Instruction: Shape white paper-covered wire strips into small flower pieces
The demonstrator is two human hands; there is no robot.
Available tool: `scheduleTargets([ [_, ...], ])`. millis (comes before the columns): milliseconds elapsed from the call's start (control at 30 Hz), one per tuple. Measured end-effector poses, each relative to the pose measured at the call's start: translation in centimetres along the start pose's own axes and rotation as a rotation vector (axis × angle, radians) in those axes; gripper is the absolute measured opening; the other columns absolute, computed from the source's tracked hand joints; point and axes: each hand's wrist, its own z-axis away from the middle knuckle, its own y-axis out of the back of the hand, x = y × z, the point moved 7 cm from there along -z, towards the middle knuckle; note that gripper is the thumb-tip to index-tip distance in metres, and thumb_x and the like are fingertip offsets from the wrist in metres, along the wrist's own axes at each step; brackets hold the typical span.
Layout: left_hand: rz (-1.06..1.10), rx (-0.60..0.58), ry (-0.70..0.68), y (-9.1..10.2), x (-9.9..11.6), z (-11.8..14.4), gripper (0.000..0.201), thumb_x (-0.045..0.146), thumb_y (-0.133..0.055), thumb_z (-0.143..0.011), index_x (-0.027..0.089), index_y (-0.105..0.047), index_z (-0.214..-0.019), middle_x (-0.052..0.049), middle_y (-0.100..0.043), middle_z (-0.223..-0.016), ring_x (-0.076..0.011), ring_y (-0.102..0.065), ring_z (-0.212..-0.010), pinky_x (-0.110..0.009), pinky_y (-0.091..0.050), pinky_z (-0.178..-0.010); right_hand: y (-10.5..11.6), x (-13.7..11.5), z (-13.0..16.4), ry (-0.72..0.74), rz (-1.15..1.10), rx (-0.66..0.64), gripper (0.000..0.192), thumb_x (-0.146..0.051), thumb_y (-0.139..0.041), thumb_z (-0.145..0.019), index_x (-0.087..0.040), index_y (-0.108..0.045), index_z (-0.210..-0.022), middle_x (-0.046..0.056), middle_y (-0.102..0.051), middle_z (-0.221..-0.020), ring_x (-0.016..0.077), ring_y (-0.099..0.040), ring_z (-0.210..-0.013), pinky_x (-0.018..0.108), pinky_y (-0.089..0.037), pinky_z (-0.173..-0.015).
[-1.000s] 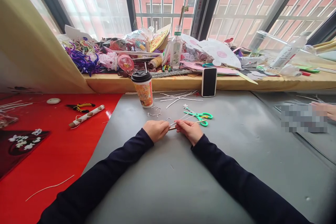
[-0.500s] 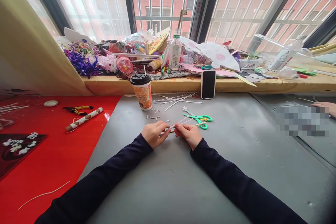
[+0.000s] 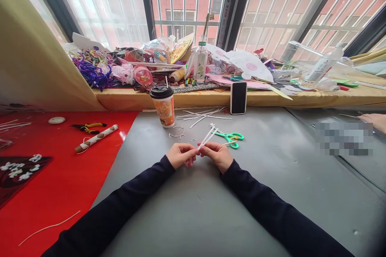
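Note:
Above the grey tabletop, my left hand (image 3: 182, 154) is closed, its thumb and fingertips pinching the lower end of thin white strips (image 3: 208, 135). My right hand (image 3: 218, 156) meets it fingertip to fingertip, also pinching the strips, which point up and away in a narrow V. A thin pale stick (image 3: 230, 143) sticks out behind my right hand; whether that hand holds it I cannot tell. Just beyond lie green-handled scissors (image 3: 237, 135), with a small white flower-like piece (image 3: 212, 125) by their tip. Small curled white bits (image 3: 177, 131) lie past my left hand.
A paper cup (image 3: 163, 106), loose white strips (image 3: 203, 114) and an upright phone (image 3: 238, 97) stand or lie at the back. Pliers (image 3: 90, 127) and a wrapped roll (image 3: 96, 139) rest on the red surface left. Another person's hand (image 3: 374, 120) is far right. Craft materials crowd the sill.
The white strips have swung from lying low across my hands to pointing upward and away. My left fingers have drawn in against my right fingertips.

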Motion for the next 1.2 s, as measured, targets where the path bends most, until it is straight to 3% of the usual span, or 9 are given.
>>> scheduleTargets([
  [167,0.255,-0.170,0.153,-1.0,-1.0,-0.1,0.030,0.040,-0.058,-0.067,0.010,-0.055,-0.073,0.003,-0.048,-0.051,-0.0064,-0.048,-0.040,-0.018,-0.035,-0.037,-0.1,0.3,-0.1,0.003,-0.013,-0.031,0.022,-0.036,-0.063,-0.063,-0.015,-0.065,-0.066,0.001,-0.057,-0.056,0.0108,-0.051,-0.060,0.028,-0.041,-0.068],
  [333,0.394,-0.201,0.248,-1.3,-1.7,0.0,0.032,0.040,-0.056,-0.070,0.009,-0.056,-0.079,0.001,-0.049,-0.056,-0.0069,-0.050,-0.042,-0.019,-0.035,-0.038,0.1,0.4,-0.1,-0.021,-0.043,-0.001,0.023,-0.036,-0.063,-0.063,-0.015,-0.065,-0.070,0.002,-0.060,-0.060,0.0099,-0.049,-0.056,0.027,-0.040,-0.063],
  [567,0.396,-0.254,0.258,-1.9,-1.3,0.3,0.034,0.043,-0.049,-0.074,0.010,-0.053,-0.078,0.000,-0.049,-0.058,-0.0079,-0.050,-0.043,-0.020,-0.036,-0.039,0.8,-0.1,-0.1,0.023,-0.008,0.046,0.020,-0.036,-0.064,-0.062,-0.016,-0.065,-0.063,-0.001,-0.056,-0.053,0.0110,-0.051,-0.059,0.028,-0.040,-0.068],
  [800,0.402,-0.307,0.260,-2.7,-1.3,0.4,0.028,0.042,-0.046,-0.076,0.015,-0.038,-0.070,0.002,-0.046,-0.058,-0.0080,-0.049,-0.042,-0.020,-0.034,-0.039,0.5,-0.6,0.2,0.004,0.037,0.048,0.021,-0.038,-0.063,-0.061,-0.017,-0.066,-0.063,0.000,-0.055,-0.053,0.0133,-0.053,-0.064,0.027,-0.040,-0.066],
  [933,0.420,-0.291,0.189,-2.9,-0.7,0.3,0.026,0.037,-0.040,-0.080,0.016,-0.036,-0.067,0.005,-0.038,-0.052,-0.0057,-0.044,-0.038,-0.019,-0.030,-0.038,0.7,0.0,0.0,-0.009,-0.012,0.084,0.023,-0.038,-0.065,-0.060,-0.016,-0.066,-0.067,0.001,-0.058,-0.057,0.0110,-0.051,-0.057,0.027,-0.040,-0.063],
  [1200,0.426,-0.143,0.166,-2.7,-0.7,0.2,0.026,0.031,-0.035,-0.081,0.017,-0.029,-0.060,0.007,-0.025,-0.046,-0.0035,-0.033,-0.032,-0.018,-0.020,-0.036,0.5,1.4,-0.2,-0.112,-0.172,0.041,0.024,-0.035,-0.066,-0.060,-0.015,-0.066,-0.072,0.003,-0.061,-0.066,0.0091,-0.051,-0.056,0.026,-0.043,-0.061],
])
